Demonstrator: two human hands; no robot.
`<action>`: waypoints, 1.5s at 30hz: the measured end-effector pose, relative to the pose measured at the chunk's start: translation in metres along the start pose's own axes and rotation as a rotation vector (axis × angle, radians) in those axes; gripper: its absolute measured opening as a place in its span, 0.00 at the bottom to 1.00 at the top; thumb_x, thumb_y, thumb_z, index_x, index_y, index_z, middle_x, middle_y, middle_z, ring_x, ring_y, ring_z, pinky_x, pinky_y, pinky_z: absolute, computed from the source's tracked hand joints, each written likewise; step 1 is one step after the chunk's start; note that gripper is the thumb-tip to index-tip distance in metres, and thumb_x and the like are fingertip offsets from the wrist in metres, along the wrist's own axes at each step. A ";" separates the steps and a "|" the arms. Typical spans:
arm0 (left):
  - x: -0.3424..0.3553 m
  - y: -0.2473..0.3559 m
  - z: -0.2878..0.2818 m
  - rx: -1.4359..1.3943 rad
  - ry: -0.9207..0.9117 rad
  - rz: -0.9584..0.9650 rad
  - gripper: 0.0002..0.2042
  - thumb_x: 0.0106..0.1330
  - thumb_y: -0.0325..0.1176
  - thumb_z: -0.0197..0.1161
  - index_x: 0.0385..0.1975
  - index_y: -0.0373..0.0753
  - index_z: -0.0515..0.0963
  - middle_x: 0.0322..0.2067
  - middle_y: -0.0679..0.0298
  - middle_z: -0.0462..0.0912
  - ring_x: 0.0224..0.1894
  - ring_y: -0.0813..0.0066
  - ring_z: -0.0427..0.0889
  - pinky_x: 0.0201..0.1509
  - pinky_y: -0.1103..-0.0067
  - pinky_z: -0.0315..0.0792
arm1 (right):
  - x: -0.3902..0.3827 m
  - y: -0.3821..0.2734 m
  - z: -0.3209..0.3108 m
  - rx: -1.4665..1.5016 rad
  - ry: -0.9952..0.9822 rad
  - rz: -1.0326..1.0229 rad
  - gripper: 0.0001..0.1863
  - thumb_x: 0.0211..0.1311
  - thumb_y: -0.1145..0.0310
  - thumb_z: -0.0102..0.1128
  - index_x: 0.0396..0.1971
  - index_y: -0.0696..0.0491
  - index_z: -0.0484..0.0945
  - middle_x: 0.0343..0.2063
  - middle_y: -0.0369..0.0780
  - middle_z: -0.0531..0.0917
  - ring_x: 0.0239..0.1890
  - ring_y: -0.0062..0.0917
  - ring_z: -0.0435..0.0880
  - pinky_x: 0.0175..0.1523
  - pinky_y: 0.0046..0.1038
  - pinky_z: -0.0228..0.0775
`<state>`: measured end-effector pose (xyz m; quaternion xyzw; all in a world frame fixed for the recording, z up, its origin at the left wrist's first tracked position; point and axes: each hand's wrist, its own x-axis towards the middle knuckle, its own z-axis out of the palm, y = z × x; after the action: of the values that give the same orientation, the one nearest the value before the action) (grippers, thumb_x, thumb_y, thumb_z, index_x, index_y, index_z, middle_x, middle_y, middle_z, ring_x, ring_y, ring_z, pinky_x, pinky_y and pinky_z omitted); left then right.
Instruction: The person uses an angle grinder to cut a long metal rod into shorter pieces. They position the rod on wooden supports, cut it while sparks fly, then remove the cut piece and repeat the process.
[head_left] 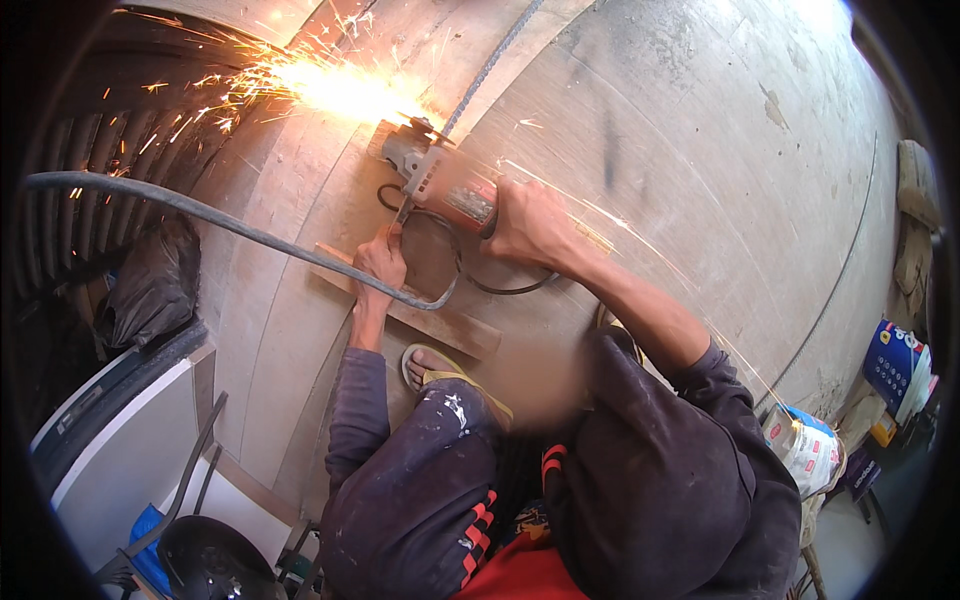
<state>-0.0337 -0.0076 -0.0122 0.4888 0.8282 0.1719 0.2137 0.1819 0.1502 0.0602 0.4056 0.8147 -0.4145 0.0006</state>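
Observation:
My right hand is wrapped round the rear body of a red and grey angle grinder, whose head points up and left. A bright fan of sparks sprays from its disc toward the far left. A ribbed steel bar runs down to the disc from the top; the grinder hides its middle. Closed just below the grinder, my left hand grips what looks like the bar's near end. Over the left wrist crosses a thick grey cable.
Wooden pieces lie on the floor, one a long plank beside my sandalled foot. A black bag and a white panel stand left. At right are a white bucket and a blue bucket. Another bar lies on the floor.

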 end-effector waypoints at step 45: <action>0.001 -0.008 -0.003 0.043 -0.013 0.077 0.21 0.74 0.46 0.43 0.35 0.34 0.77 0.28 0.44 0.81 0.34 0.38 0.79 0.36 0.56 0.70 | -0.017 0.010 -0.001 -0.013 0.092 -0.103 0.20 0.38 0.68 0.62 0.32 0.65 0.72 0.21 0.56 0.80 0.27 0.51 0.83 0.33 0.45 0.75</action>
<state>-0.0415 -0.0109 -0.0141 0.5260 0.8108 0.1591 0.2016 0.2005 0.1433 0.0597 0.3818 0.8362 -0.3897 -0.0558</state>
